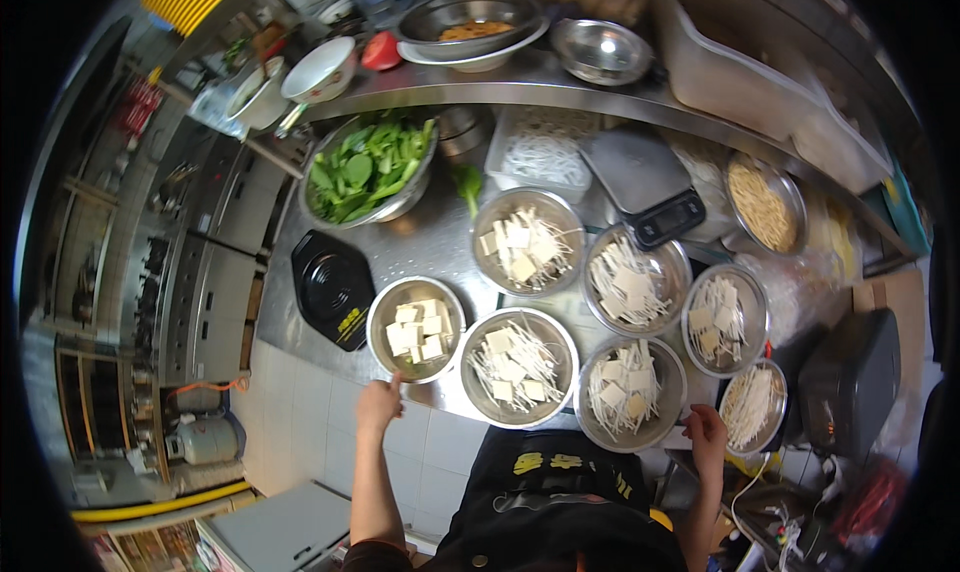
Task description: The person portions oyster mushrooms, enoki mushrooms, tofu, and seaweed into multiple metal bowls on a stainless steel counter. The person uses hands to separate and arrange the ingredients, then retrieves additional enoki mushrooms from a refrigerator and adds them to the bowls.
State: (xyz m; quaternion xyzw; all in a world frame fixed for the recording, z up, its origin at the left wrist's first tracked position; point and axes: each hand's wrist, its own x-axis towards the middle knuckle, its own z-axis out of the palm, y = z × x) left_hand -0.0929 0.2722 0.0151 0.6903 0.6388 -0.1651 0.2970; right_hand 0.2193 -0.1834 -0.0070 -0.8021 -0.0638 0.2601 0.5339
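Observation:
My left hand (380, 407) is at the near rim of a steel bowl of tofu cubes (418, 332), with a digit over the rim and the other fingers curled. To its right stand several steel bowls of enoki mushrooms topped with tofu slices, among them the near middle bowl (519, 418) and the near right bowl (632, 438). My right hand (705, 431) is just beside the near right bowl, loosely curled, with nothing seen in it. A smaller bowl of enoki mushrooms (752, 408) lies beyond that hand, at the right.
A bowl of leafy greens (367, 170), a black tray (332, 290), a tub of white strips (547, 159) and a digital scale (645, 178) share the steel table (427, 253). An overhead shelf (465, 95) runs along the back. A dark appliance (851, 384) stands right.

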